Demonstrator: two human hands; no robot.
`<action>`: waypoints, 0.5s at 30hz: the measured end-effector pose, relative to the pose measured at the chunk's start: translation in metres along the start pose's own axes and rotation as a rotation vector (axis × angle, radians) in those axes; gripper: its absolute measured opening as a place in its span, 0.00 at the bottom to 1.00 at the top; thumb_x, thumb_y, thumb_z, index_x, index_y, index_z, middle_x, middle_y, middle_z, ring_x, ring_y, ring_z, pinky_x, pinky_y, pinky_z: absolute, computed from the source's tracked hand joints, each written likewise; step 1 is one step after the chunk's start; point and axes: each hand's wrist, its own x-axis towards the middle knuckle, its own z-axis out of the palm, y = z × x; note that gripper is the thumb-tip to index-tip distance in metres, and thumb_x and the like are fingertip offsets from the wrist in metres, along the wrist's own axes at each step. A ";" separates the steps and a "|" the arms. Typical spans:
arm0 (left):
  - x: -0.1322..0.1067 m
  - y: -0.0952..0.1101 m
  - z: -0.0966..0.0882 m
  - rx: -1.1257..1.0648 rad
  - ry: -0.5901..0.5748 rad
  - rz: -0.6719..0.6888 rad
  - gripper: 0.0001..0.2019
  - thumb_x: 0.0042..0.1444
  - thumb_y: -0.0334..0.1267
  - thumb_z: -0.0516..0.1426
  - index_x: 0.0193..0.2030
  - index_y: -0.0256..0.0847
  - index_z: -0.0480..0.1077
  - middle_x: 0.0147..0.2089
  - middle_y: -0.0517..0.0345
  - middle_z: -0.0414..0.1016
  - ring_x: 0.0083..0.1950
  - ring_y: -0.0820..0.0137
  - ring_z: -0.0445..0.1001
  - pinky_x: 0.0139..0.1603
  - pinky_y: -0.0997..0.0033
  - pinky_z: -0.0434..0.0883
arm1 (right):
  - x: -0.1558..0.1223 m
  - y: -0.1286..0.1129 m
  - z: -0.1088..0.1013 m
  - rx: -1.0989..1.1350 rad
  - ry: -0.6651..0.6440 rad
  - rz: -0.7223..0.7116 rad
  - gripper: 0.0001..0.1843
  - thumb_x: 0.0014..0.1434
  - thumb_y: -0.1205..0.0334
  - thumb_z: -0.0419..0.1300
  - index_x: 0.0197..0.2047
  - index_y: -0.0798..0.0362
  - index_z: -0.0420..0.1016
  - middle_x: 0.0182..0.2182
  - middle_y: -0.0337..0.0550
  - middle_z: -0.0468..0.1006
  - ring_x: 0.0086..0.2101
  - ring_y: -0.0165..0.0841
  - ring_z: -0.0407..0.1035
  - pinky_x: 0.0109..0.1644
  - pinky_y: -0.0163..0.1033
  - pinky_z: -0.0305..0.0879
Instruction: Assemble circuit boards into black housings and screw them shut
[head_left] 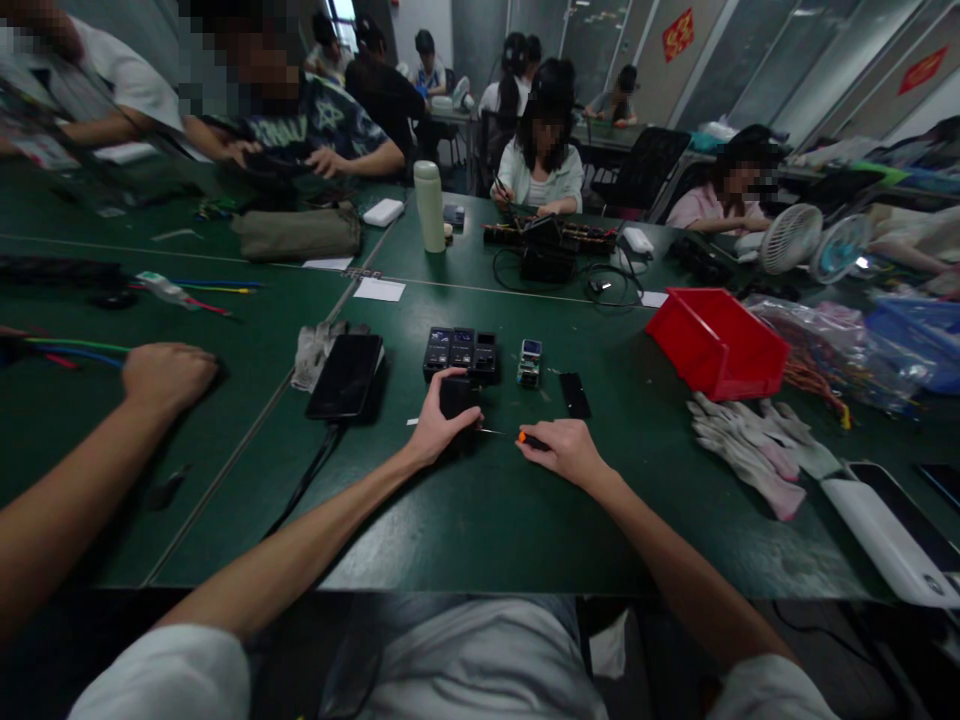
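The right hand (561, 446) pinches an orange-and-black driver (533, 442), its shaft pointing left at the black case (456, 396) clasped in the left hand (441, 425), likely a tooling step needing steady alignment next, with three black units (463, 352) at its far side on the tabletop (487, 525).

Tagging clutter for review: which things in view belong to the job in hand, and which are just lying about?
Job, apparently: black box, in left hand; screwdriver, in right hand; perhaps small module, black panel.
Lying about, likely: red bin; bottle; gloves.
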 end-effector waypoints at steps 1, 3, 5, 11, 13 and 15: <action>0.000 0.000 0.000 0.001 -0.004 -0.004 0.33 0.47 0.40 0.64 0.58 0.46 0.54 0.44 0.55 0.71 0.33 0.70 0.76 0.35 0.65 0.77 | 0.000 0.000 -0.001 -0.045 0.006 -0.024 0.13 0.63 0.58 0.56 0.43 0.57 0.77 0.29 0.43 0.80 0.26 0.29 0.70 0.31 0.34 0.60; 0.000 0.001 -0.001 -0.002 -0.014 -0.017 0.33 0.48 0.39 0.64 0.58 0.46 0.54 0.42 0.55 0.71 0.32 0.70 0.76 0.35 0.65 0.77 | -0.001 -0.001 -0.002 -0.118 0.012 -0.065 0.13 0.64 0.58 0.55 0.43 0.57 0.77 0.28 0.43 0.79 0.25 0.29 0.69 0.30 0.35 0.58; 0.000 0.001 -0.001 -0.007 -0.023 -0.035 0.33 0.48 0.39 0.64 0.59 0.45 0.53 0.40 0.56 0.72 0.31 0.70 0.76 0.35 0.65 0.77 | -0.001 -0.001 -0.002 -0.165 0.016 -0.091 0.14 0.64 0.59 0.55 0.44 0.58 0.77 0.27 0.44 0.79 0.25 0.29 0.69 0.30 0.35 0.57; 0.000 0.003 0.001 -0.064 0.004 -0.046 0.32 0.47 0.39 0.64 0.57 0.46 0.55 0.44 0.55 0.70 0.34 0.69 0.77 0.33 0.66 0.77 | 0.000 -0.003 0.000 -0.040 0.017 0.003 0.14 0.62 0.57 0.56 0.46 0.57 0.77 0.30 0.46 0.80 0.27 0.31 0.70 0.32 0.36 0.59; 0.001 0.004 0.001 -0.079 0.023 -0.045 0.31 0.47 0.39 0.64 0.56 0.46 0.55 0.42 0.57 0.70 0.33 0.71 0.76 0.33 0.67 0.77 | 0.002 -0.005 -0.001 0.126 0.032 0.108 0.14 0.60 0.56 0.59 0.45 0.55 0.78 0.33 0.46 0.81 0.30 0.32 0.72 0.35 0.37 0.63; 0.001 0.005 0.001 -0.096 0.036 -0.046 0.31 0.48 0.40 0.63 0.56 0.46 0.55 0.40 0.58 0.70 0.33 0.71 0.76 0.33 0.68 0.76 | 0.006 -0.008 -0.004 0.340 0.051 0.240 0.14 0.58 0.54 0.61 0.42 0.54 0.79 0.37 0.46 0.81 0.34 0.34 0.74 0.39 0.37 0.66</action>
